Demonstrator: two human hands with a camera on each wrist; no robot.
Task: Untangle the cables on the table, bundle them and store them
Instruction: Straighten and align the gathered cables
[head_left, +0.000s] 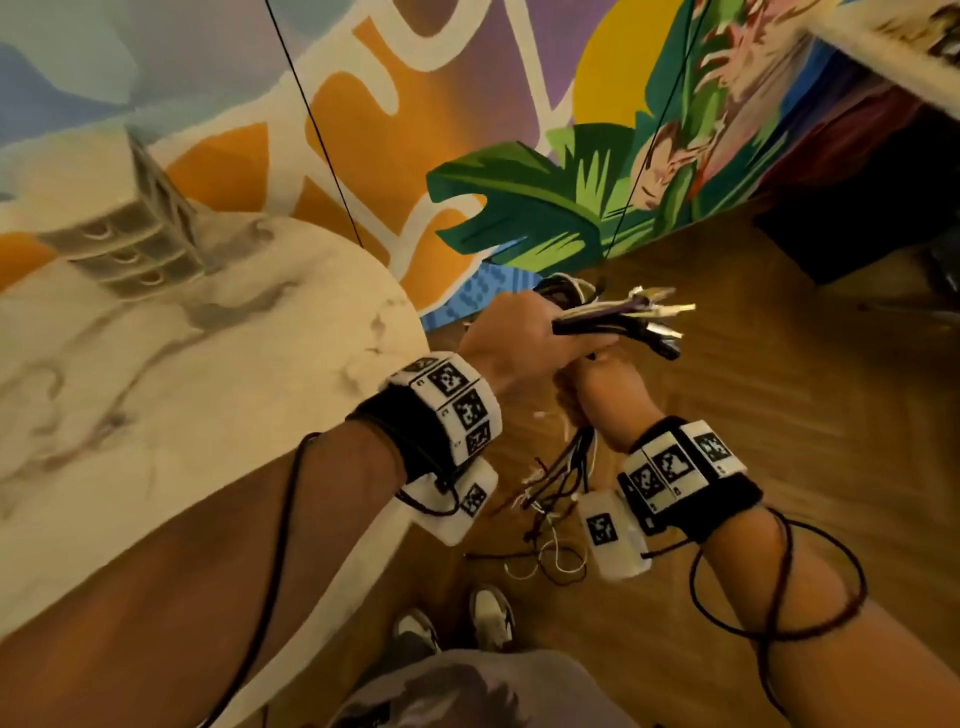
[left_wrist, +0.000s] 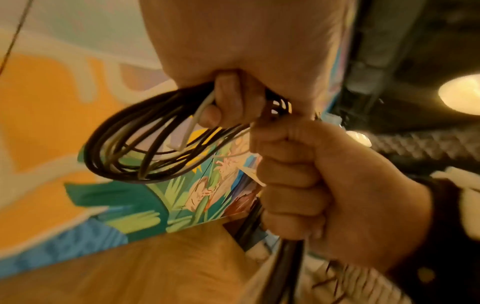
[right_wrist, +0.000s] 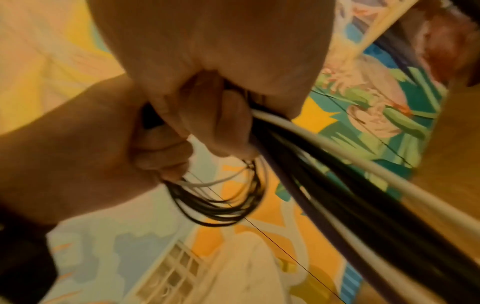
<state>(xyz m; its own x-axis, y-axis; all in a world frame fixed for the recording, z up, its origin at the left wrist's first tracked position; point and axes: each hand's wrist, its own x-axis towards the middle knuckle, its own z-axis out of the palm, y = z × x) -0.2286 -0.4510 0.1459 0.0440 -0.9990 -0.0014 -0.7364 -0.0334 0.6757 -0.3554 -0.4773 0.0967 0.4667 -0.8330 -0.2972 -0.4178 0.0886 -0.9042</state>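
Head view showed the left hand (head_left: 511, 338) and right hand (head_left: 597, 395) both fisted around the cables (head_left: 618, 317), held beside the table (head_left: 208, 364); loose ends dangling floorward risked re-tangling.

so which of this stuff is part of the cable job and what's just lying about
Part of the job:
- cable bundle, looped and held off the table
- left hand, grip round the bundle
- right hand, grip round the hanging ends
- drawer unit, probably the storage

Just there:
- table
- wall painting
- shoes
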